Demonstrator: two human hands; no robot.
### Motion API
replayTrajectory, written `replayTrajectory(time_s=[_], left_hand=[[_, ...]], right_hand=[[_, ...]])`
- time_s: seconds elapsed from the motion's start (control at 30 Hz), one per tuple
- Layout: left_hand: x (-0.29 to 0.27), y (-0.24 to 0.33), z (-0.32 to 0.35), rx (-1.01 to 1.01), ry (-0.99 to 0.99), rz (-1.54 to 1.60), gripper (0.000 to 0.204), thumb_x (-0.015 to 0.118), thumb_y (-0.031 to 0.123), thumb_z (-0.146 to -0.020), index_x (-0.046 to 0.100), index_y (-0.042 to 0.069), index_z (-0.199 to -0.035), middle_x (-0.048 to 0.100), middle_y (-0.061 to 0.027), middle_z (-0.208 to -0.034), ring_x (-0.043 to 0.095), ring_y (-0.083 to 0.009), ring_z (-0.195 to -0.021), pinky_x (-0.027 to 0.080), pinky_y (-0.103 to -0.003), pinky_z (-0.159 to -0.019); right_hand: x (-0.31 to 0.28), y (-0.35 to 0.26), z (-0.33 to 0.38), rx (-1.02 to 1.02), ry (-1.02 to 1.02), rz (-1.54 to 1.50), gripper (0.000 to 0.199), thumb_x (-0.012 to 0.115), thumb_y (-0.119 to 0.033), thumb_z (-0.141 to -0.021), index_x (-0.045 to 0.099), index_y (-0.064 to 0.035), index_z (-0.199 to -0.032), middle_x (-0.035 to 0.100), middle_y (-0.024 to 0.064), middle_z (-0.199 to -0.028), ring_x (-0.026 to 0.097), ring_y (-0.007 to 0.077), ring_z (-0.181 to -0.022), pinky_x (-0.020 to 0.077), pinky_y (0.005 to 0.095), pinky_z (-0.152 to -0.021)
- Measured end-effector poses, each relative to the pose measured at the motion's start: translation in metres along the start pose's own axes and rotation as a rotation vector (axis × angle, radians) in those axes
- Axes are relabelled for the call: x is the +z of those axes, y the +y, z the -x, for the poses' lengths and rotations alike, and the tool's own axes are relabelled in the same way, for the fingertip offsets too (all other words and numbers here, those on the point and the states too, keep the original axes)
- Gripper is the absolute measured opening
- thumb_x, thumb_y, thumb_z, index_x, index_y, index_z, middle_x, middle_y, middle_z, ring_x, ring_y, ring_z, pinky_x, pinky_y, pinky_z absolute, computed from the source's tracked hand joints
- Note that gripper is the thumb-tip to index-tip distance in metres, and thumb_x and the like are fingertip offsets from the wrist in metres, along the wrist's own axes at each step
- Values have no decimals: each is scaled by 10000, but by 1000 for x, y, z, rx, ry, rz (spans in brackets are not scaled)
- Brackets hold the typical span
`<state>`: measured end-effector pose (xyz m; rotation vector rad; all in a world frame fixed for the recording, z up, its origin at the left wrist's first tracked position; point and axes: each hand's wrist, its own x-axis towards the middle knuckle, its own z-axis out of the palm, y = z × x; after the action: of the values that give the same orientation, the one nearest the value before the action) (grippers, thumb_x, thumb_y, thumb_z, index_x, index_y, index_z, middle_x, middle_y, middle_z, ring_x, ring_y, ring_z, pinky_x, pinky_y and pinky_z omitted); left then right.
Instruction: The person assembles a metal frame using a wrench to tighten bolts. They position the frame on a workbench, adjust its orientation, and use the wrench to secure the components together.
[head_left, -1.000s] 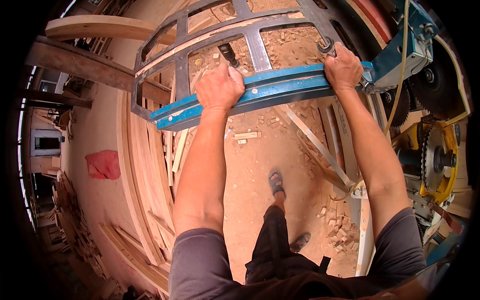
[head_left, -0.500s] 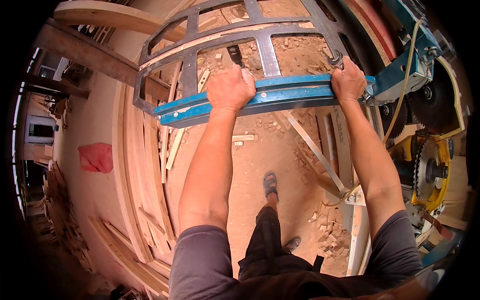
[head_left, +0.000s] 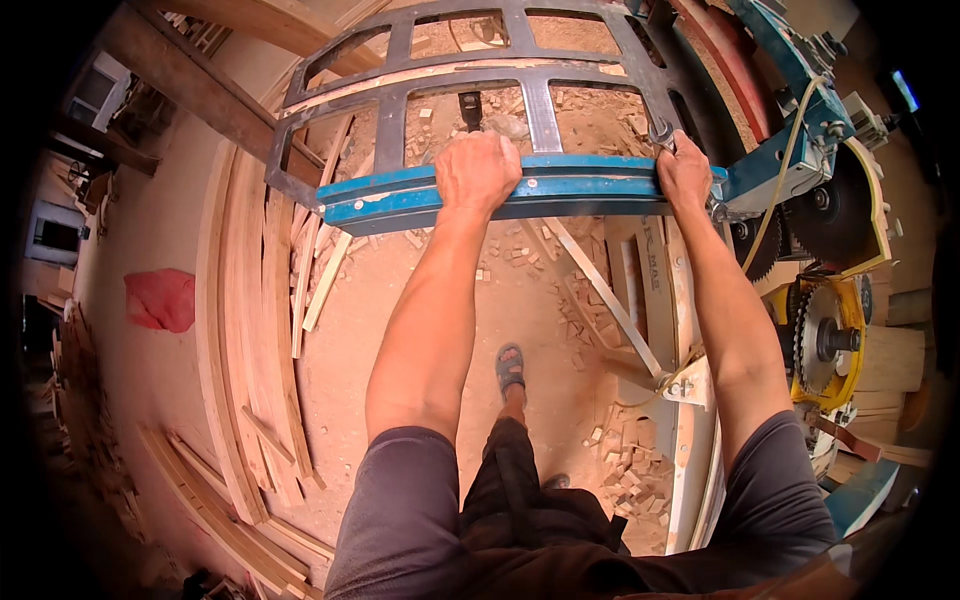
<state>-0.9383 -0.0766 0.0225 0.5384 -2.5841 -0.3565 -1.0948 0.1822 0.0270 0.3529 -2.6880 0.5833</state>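
Note:
My left hand (head_left: 478,172) is closed over the upper edge of a blue metal beam (head_left: 585,182), left of its middle. Just behind the knuckles stands a black fitting (head_left: 470,108), its lower end hidden by the hand. Near the beam's right end my right hand (head_left: 686,178) is closed around a metal wrench (head_left: 659,131), whose jaw sticks out beyond the fingers toward the far side. This hand also lies against the beam. What the wrench's hidden end touches I cannot see. Beyond the beam spreads a dark metal frame (head_left: 541,115) with several rectangular openings.
Toothed circular saw blades, one (head_left: 822,342) beside a yellow guard (head_left: 850,385), stand exposed near my right forearm. A pale hose (head_left: 790,180) hangs there. Long boards (head_left: 235,330) lie to the left, by a red cloth (head_left: 160,300). Wood offcuts (head_left: 630,475) litter the floor.
The view has shifted slightly, so the surroundings sit a little differently. My left hand has slid a little right along the beam. The right hand still grips the wrench.

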Motion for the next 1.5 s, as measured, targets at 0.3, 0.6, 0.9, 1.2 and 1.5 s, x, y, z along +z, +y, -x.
replayTrajectory(time_s=[0.3, 0.6, 0.9, 1.2, 1.5], left_hand=[[-32, 1, 68, 11, 91, 158, 246, 617, 214, -859, 685, 26, -715, 682, -195, -746, 677, -382, -738, 542, -495, -691], [-93, 35, 184, -24, 88, 171, 275, 616, 239, -854, 673, 29, -686, 679, -197, -735, 681, -372, -721, 543, -497, -659], [-181, 96, 289, -394, -393, 51, 426, 566, 381, -885, 778, 12, -916, 725, -272, -915, 708, -439, -888, 561, -500, -820], [-199, 137, 344, -582, -465, -6, 400, 558, 404, -910, 764, 81, -1026, 739, -238, -944, 703, -426, -943, 542, -493, -875], [-180, 138, 348, -547, -422, -75, 422, 533, 413, -923, 779, 108, -1082, 737, -253, -963, 707, -425, -948, 541, -497, -879]], right_hand=[[-33, 4, 67, 10, 6, 28, 126, 533, -130, -849, 610, -56, -915, 684, 217, -962, 624, 464, -955, 466, 575, -833], [-115, 27, 177, -56, -4, -23, 101, 561, -99, -831, 599, -40, -903, 671, 213, -938, 615, 456, -942, 461, 570, -826], [-225, 42, 281, 56, -185, 180, 165, 570, -190, -802, 638, -68, -891, 714, 212, -916, 667, 464, -865, 506, 576, -771], [-246, 91, 345, -64, -31, 214, 104, 596, -190, -775, 609, -97, -818, 691, 144, -804, 658, 395, -749, 502, 532, -673], [-233, 100, 344, -115, 64, 174, 98, 609, -194, -831, 635, -106, -798, 691, 119, -746, 671, 354, -719, 506, 489, -653]])
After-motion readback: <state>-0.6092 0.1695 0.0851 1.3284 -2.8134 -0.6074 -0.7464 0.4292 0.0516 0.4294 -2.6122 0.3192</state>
